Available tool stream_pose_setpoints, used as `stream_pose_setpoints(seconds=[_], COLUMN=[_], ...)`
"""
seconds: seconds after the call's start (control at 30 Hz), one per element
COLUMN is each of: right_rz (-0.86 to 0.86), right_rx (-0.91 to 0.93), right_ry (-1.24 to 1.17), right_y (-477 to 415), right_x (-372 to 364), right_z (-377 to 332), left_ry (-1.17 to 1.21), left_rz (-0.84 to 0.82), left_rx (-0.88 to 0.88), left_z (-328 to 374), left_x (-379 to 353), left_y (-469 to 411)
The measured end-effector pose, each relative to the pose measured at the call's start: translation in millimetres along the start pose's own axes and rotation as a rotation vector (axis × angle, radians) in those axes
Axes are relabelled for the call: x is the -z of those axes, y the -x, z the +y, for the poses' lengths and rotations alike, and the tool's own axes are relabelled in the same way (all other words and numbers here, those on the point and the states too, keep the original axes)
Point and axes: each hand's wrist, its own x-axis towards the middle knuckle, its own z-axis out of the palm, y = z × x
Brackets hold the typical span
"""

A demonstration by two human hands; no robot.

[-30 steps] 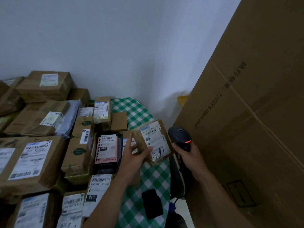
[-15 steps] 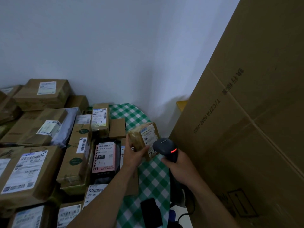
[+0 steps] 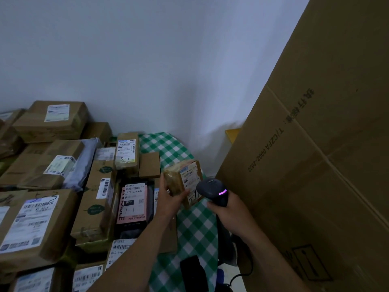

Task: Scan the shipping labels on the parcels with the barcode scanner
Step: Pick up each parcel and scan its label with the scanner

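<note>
My left hand (image 3: 171,198) grips a small brown taped parcel (image 3: 182,178) above the checked cloth, its white shipping label (image 3: 189,177) turned up and to the right. My right hand (image 3: 228,213) holds a black barcode scanner (image 3: 212,191) by its handle, head close against the label's lower right. A pink light glows on the scanner's head. Its cable hangs down below my wrist.
Many labelled brown parcels (image 3: 35,224) and a pink-and-black box (image 3: 133,205) crowd the left of the table with the green checked cloth (image 3: 197,230). A huge cardboard box (image 3: 311,165) walls off the right. A black device (image 3: 192,272) lies near the front edge.
The parcel has moved away from me and lower, and its label has turned more sideways. The scanner has moved left and forward until it is close against the label.
</note>
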Motion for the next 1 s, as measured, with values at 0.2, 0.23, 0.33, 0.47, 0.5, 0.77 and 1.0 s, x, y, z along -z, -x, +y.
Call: stream_pose_setpoints(seconds=[0.2, 0.23, 0.33, 0.47, 0.5, 0.77, 1.0], right_rz=[0.02, 0.023, 0.063, 0.071, 0.07, 0.088, 0.006], right_rx=[0.006, -0.002, -0.036, -0.094, -0.111, -0.189, -0.161], right_ry=[0.015, 0.0, -0.045, -0.061, -0.06, -0.031, -0.031], right_y=[-7.4, -9.1, -14.9, -20.1, -21.5, -32.6, -39.7], right_x=[-1.3, 0.0, 6.4, 15.6, 17.1, 21.5, 9.4], right_z=[4.7, 7.6, 24.1, 48.5, 53.6, 76.9, 72.1], left_ry=[-0.027, -0.039, -0.1, -0.241, -0.226, -0.504, -0.607], left_rz=[-0.014, -0.03, -0.121, -0.216, -0.242, -0.275, -0.075], left_rx=[0.072, 0.109, 0.25, 0.375, 0.415, 0.383, 0.176], left_z=[-9.5, -14.4, -27.8, -43.2, -46.1, -69.3, -41.1], left_x=[3.2, 2.7, -4.9, -26.4, -31.9, -52.8, -33.1], left_y=[-6.0, -7.9, -10.5, -12.1, -12.6, -23.8, 2.6])
